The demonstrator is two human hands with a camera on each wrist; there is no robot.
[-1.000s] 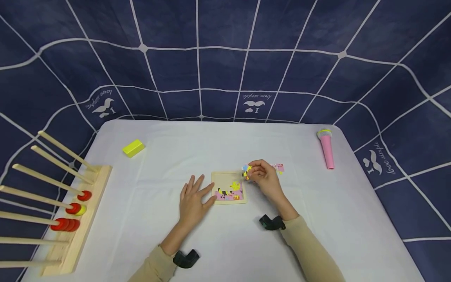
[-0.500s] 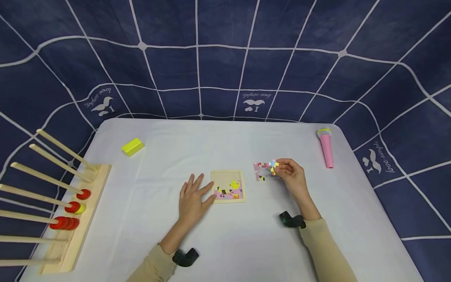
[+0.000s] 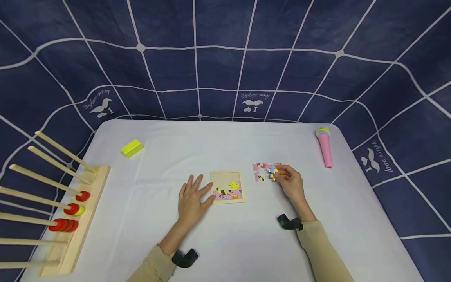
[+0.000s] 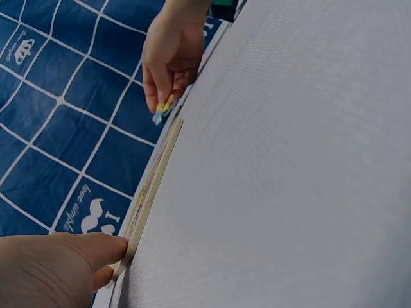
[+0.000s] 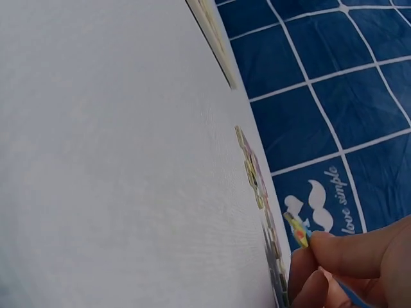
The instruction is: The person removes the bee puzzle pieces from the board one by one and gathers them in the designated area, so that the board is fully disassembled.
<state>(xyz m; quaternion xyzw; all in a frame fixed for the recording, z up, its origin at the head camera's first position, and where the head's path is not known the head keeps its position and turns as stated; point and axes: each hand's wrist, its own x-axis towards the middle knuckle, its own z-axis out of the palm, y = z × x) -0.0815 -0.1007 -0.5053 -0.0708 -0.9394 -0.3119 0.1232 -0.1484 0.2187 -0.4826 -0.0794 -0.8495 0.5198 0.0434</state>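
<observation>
My left hand [image 3: 192,199] lies on the table with its fingers spread, thumb and forefinger touching the left edge of a square wooden puzzle tray [image 3: 226,172]. Yellow, black and pink puzzle pieces [image 3: 225,194] fill the tray's lower part; its upper part shows bare wood. Between thumb and fingers, my right hand [image 3: 291,183] pinches a blue and yellow puzzle piece [image 3: 271,172]. That piece overlaps a group of pink loose pieces [image 3: 258,167] to the right of the tray. In the right wrist view the held piece [image 5: 298,230] is tilted beside the row of flat pieces [image 5: 250,168].
On the left stands a wooden bead rack [image 3: 89,203] with tall pegs and several red and yellow rings. A yellow block [image 3: 132,148] lies at the back left, a pink toy microphone [image 3: 325,149] at the back right. A dark blue curtain [image 3: 225,70] hangs behind the table.
My right hand has carried the blue and yellow puzzle piece from the tray's upper right corner rightward to the loose pieces, then slightly lower. My left hand stays at the tray.
</observation>
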